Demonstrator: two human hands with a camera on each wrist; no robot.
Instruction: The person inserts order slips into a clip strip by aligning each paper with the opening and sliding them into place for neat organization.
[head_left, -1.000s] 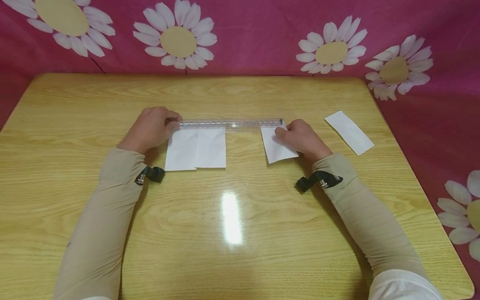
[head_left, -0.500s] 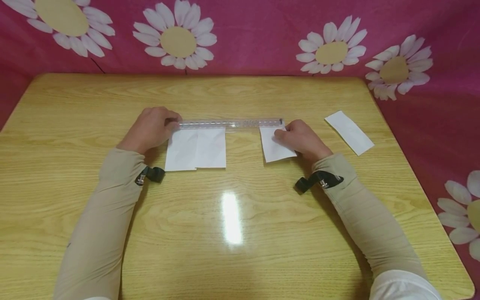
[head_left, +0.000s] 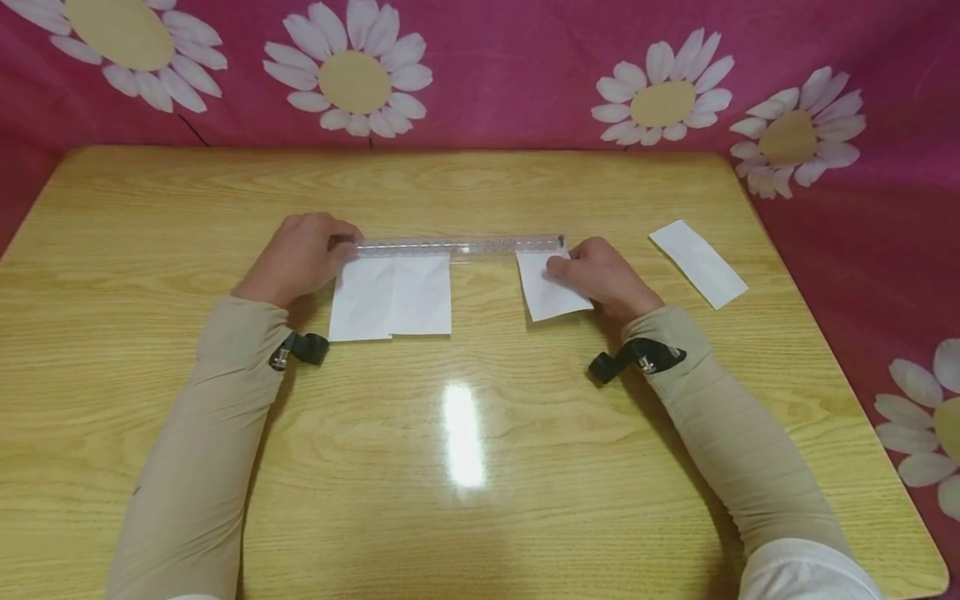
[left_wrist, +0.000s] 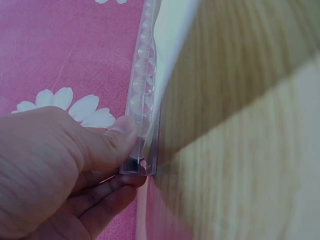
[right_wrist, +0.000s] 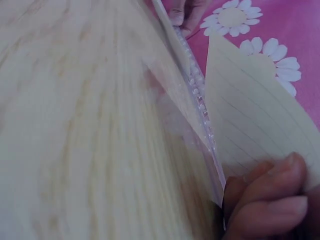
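Note:
My left hand [head_left: 303, 257] pinches the left end of a long clear plastic strip [head_left: 480, 247], which has a row of round bumps along it in the left wrist view. Two white paper pieces, a left piece [head_left: 362, 300] and a right piece [head_left: 422, 296], hang side by side from its near edge. Between right thumb and fingers, my right hand [head_left: 606, 277] holds a third paper piece [head_left: 553, 290], its top edge at the strip's right end. Faint ruled lines show on that paper [right_wrist: 255, 102] in the right wrist view. Part of it is hidden behind the thumb.
A loose white paper piece [head_left: 699, 264] lies at a slant on the wooden table [head_left: 360, 483], to the right of the right hand. A pink cloth with daisies [head_left: 510, 75] stands behind the table and runs down its right side.
The right hand and its paper piece have shifted very slightly left along the strip. The left hand, the two hanging pieces and the loose piece stay in place.

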